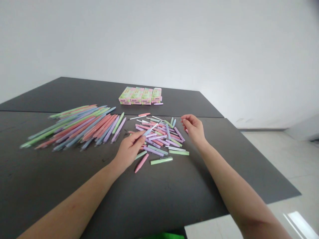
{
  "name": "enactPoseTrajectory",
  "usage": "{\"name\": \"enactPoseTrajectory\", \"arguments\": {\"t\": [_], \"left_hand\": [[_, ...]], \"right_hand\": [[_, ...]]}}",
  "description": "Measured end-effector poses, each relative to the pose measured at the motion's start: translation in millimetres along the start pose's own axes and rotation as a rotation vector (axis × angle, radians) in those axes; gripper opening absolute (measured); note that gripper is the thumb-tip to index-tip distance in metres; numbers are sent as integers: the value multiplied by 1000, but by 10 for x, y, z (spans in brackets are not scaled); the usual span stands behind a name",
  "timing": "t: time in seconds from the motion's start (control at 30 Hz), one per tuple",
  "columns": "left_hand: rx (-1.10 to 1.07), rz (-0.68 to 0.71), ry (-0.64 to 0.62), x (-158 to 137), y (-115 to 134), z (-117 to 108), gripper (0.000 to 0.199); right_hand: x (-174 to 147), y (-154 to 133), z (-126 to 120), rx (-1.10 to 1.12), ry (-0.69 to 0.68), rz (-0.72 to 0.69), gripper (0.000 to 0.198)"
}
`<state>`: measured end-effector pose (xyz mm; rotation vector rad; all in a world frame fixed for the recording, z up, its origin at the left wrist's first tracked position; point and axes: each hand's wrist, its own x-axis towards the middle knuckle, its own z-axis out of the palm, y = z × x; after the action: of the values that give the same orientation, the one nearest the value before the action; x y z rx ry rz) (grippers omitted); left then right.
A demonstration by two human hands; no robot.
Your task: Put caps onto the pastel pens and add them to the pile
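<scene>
My left hand [130,146] is closed in a pinch on a light blue pen part [147,132], from which a thin white refill sticks out up and to the right. Below and beyond it spreads a loose heap of pen parts [159,136] in purple, pink, green and blue, with white refills among them. Right of this heap, my right hand [194,128] is raised with its fingers bent together. A small pink piece shows by its fingertips; whether they hold it I cannot tell. A pink pen part [141,163] and a green barrel [161,161] lie nearest me.
To the left, many assembled-looking pens [82,127] in pastel colours lie in a wide pile. Several pink and green boxes [137,95] stand in a row on the far dark table [94,88]. A seam runs between the two tabletops, and tiled floor [271,149] shows at right.
</scene>
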<state>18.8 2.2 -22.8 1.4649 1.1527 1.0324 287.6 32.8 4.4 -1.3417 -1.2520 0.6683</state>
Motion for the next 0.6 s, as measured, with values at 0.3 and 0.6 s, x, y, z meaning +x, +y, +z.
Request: {"name": "enactPoseTrajectory", "arguments": {"t": [0.3, 0.6], "left_hand": [[-19, -14, 7, 3, -2, 6, 58], [8, 3, -2, -2, 15, -5, 57]], "right_hand": [[-80, 142, 113, -597, -385, -389, 28], [-194, 132, 231, -709, -553, -439, 28]]}}
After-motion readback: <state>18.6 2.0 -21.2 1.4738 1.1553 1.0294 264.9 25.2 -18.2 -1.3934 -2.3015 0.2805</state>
